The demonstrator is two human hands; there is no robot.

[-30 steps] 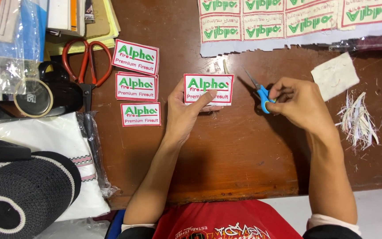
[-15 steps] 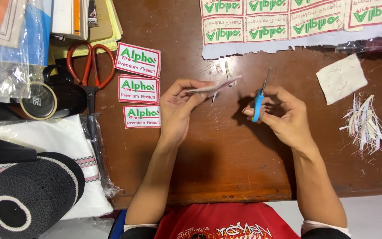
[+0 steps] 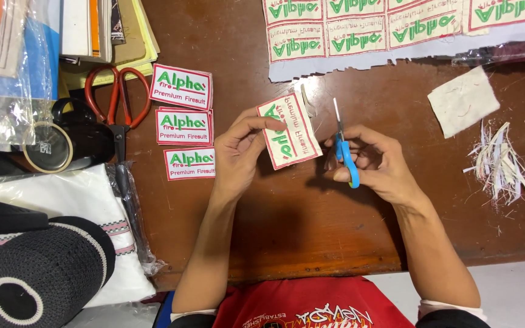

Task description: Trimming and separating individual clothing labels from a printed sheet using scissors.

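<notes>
Patch [image 3: 289, 130] in left hand [image 3: 242, 152] over brown table [image 3: 311, 225].

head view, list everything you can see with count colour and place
embroidered patch: 1, white with red border, green lettering, held above the table
finished patches: 3, same colours, column left of centre
uncut patch sheet: 1, white, top edge
snips: 1, blue handle, in right grip
large scissors: 1, red handles, upper left
trimmings pile: 1, white, far right
fabric scrap: 1, cream, upper right
tape roll: 1, tan, left
knitted cap: 1, black, lower left
table: 1, brown wood
left hand: pinches the held patch
right hand: holds the snips
</notes>
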